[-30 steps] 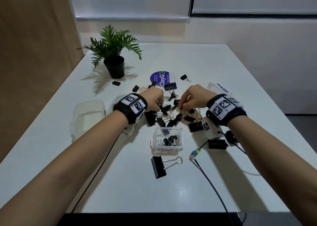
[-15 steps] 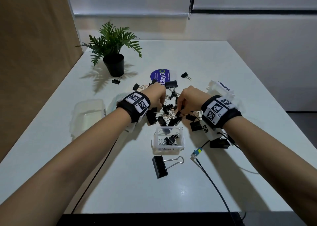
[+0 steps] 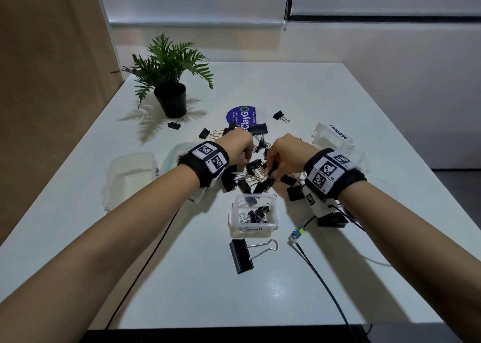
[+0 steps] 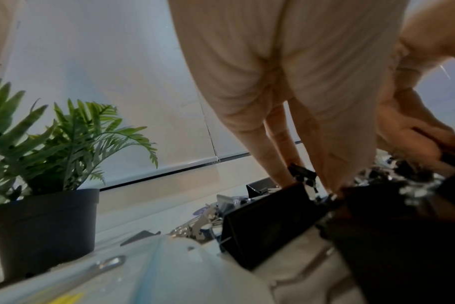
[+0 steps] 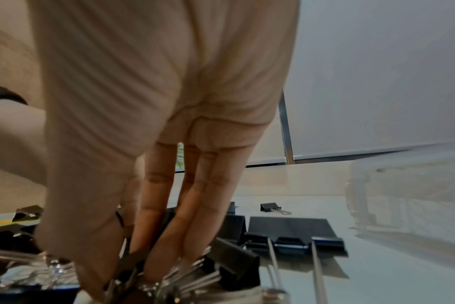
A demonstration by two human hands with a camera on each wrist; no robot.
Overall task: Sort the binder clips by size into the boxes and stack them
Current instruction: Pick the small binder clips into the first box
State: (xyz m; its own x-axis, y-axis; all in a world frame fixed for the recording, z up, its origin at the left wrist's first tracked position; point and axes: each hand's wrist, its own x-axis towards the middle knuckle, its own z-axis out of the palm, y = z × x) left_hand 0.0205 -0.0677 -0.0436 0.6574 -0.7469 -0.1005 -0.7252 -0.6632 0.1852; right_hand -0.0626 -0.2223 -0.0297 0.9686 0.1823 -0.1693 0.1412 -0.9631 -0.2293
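A heap of black binder clips [image 3: 256, 172] of mixed sizes lies mid-table. Just before it stands a clear box labelled "Small" [image 3: 253, 229] with several small clips inside. My left hand [image 3: 247, 159] reaches down into the heap's left side; in the left wrist view its thumb and fingers [image 4: 279, 164] pinch a small black clip [image 4: 301, 174]. My right hand [image 3: 272, 172] dips into the heap's right side, and its fingertips [image 5: 153, 263] close on a small clip among silver handles. One large clip [image 3: 240, 255] lies in front of the box.
A clear box marked "Medium" [image 3: 334, 139] stands at the right, and clear lids and a container [image 3: 130, 176] lie at the left. A potted plant [image 3: 170, 100], a purple sticker [image 3: 240, 117] and stray clips [image 3: 279, 115] sit farther back. A black cable [image 3: 320, 272] runs toward the near edge.
My right hand has drawn slightly nearer, toward the small box, with its fingers still in the heap. The left hand stays at the heap's left side.
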